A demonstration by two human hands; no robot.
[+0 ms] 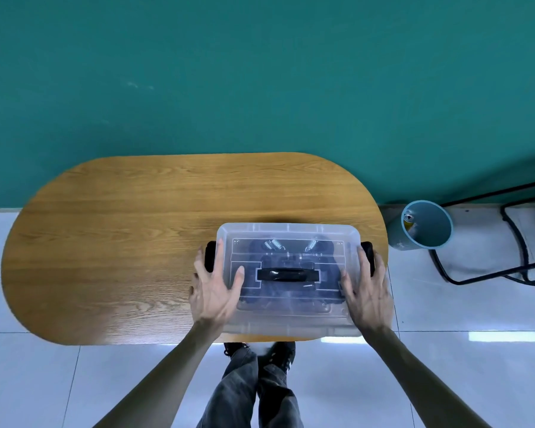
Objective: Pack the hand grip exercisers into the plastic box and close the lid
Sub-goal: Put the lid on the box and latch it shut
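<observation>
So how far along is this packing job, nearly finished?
Nearly, it seems. Done: the hand grip exercisers, springs showing, lie inside the clear plastic box, and its lid with the black handle sits on top. In hand: the left hand and right hand press on the lid's two ends, beside the black side latches. Left: clipping those latches, if they aren't yet; I can't tell.
</observation>
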